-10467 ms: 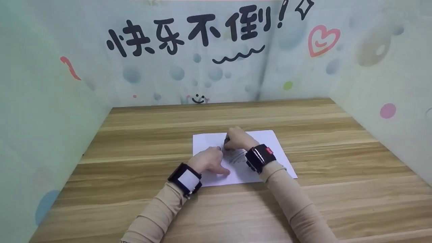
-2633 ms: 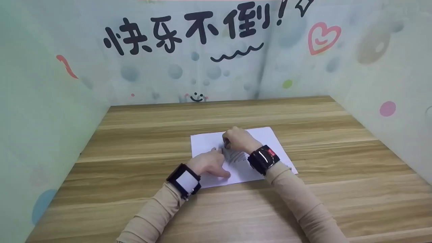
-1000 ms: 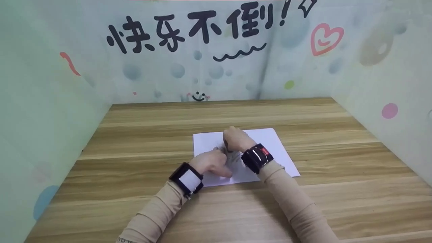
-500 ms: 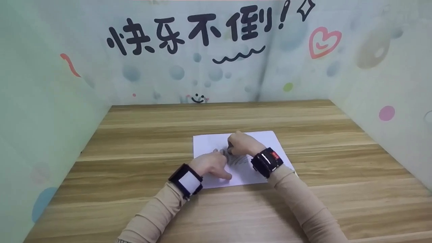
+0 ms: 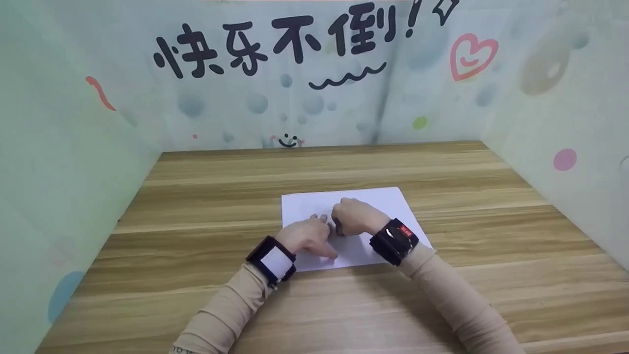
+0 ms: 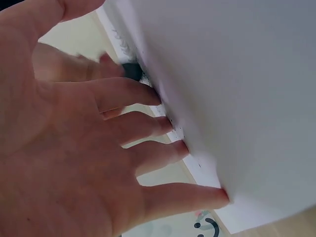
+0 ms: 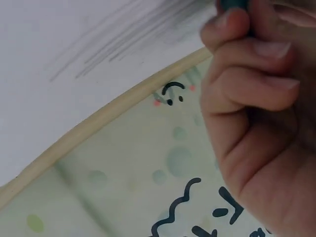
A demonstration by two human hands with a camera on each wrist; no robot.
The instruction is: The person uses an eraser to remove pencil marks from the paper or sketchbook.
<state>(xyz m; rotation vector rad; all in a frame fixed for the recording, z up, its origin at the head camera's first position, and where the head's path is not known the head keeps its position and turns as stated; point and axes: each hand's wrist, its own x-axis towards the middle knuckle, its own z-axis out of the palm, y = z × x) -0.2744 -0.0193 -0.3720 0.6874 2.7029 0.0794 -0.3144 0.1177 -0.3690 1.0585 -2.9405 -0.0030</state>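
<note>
A white sheet of paper (image 5: 378, 201) lies flat on the wooden table (image 5: 221, 196). My left hand (image 5: 307, 236) rests on the sheet's near left part, its straight spread fingers (image 6: 143, 128) pressing the paper (image 6: 237, 89) down. My right hand (image 5: 356, 216) sits just right of it, over the middle of the sheet. Its curled fingers (image 7: 256, 98) pinch a small dark object (image 7: 232, 4), whose tip also shows in the left wrist view (image 6: 131, 70). Grey pencil strokes (image 7: 128, 34) mark the paper beside it. What the dark object is cannot be told.
Pale patterned panels wall the table on the left (image 5: 59, 147), back (image 5: 295, 108) and right (image 5: 565, 123). The back panel carries black characters and a pink heart (image 5: 471, 54). Bare wood surrounds the sheet on all sides.
My right hand has slid a little toward me and to the right across the sheet, now covering the grey scribble. The left hand has stayed in place on the paper.
</note>
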